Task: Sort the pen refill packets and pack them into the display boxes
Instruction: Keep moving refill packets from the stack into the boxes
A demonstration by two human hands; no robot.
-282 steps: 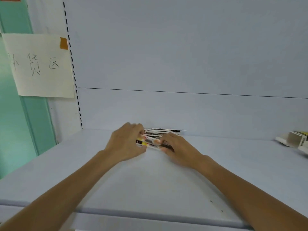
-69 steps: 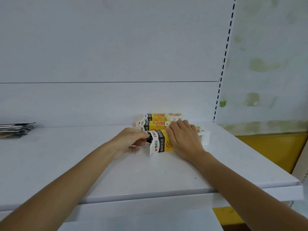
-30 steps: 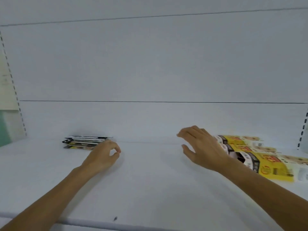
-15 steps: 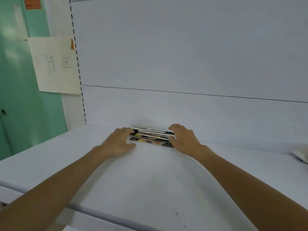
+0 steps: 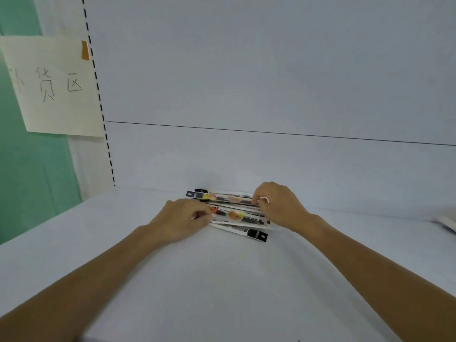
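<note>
- Pale grey-white flat metal back panel [image 5: 271,70] is filling most of the view, with a thin dark seam running across it.
- White flat shelf board [image 5: 222,280] is lying below it; both forearms are reaching across it.
- Green painted wall [image 5: 29,181] is showing at far left.
- Cream rectangular paper sign [image 5: 54,90] with handwritten characters is hanging on that wall, with a small orange tape strip [image 5: 85,50] sitting on its top right corner.
- Long slim black, white and yellow plastic pen refill packets [image 5: 237,215] are lying in a loose fanned pile on the shelf board near the back panel, between the hands.
- Left hand [image 5: 182,218] is grasping the pile's left end, fingers curled.
- Right hand [image 5: 278,206] is grasping the right end of the upper packets, fingers curled.
- Lowest packet's black tab [image 5: 256,235] is sticking out towards the camera.
- White object [image 5: 447,222] is lying at the right edge, too cropped to identify.
</note>
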